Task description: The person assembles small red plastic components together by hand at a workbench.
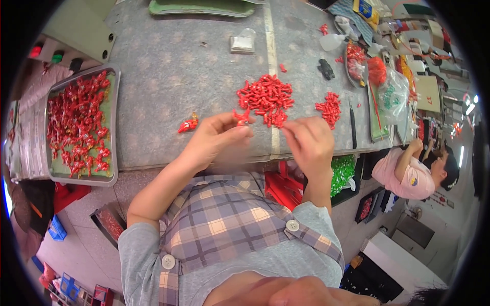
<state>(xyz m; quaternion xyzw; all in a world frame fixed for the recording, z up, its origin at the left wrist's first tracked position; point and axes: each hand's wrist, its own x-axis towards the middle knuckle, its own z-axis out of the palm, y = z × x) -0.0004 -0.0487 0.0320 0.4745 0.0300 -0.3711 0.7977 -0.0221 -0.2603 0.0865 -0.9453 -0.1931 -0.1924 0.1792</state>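
Note:
My left hand [220, 136] pinches a small shiny red plastic toy part [242, 117] between thumb and fingers, above the table's near edge. My right hand [310, 144] is closed, its thumb and fingertips pressed together beside the near end of a pile of small red plastic parts [265, 96]. Whatever those fingertips may hold is too small to make out. A smaller heap of red pieces [329, 109] lies right of that hand. Left of my left hand, a red and yellowish assembled figure [189, 123] rests alone on the grey table covering [168, 66].
At the left stands a metal tray [114, 127] full of red and yellowish figures. A black-handled tool [352, 125], a dark lump [325, 69] and a bowl of red parts [348, 66] lie to the right. Another person [408, 171] works farther right. Green pieces [341, 173] fill a bin below.

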